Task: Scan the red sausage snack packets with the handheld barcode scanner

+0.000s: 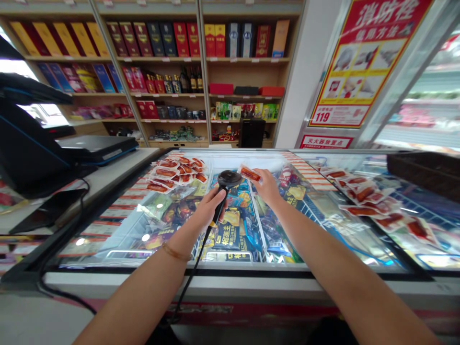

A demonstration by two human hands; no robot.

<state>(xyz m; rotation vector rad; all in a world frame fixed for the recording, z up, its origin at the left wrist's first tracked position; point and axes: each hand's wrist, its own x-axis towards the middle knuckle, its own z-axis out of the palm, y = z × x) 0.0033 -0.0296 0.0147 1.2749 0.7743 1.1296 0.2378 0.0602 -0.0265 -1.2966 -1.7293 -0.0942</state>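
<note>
Closed round the handle of a corded black barcode scanner (230,179) is my left hand (212,203), a little above the glass of the chest freezer. My right hand (268,186) pinches one end of a clear-wrapped red sausage pack (249,173), just right of the scanner's head. A pile of similar sausage packs (179,171) lies on the glass at the left. Another group of these packs (370,191) rests on the glass to the right.
Under the freezer's glass top (118,225) are wire baskets with bagged goods. A black checkout machine (32,134) and a flat scale (97,146) stand on the left counter. A dark brown tray (427,172) sits at the right. Shelves (160,60) of boxes and bottles line the back wall.
</note>
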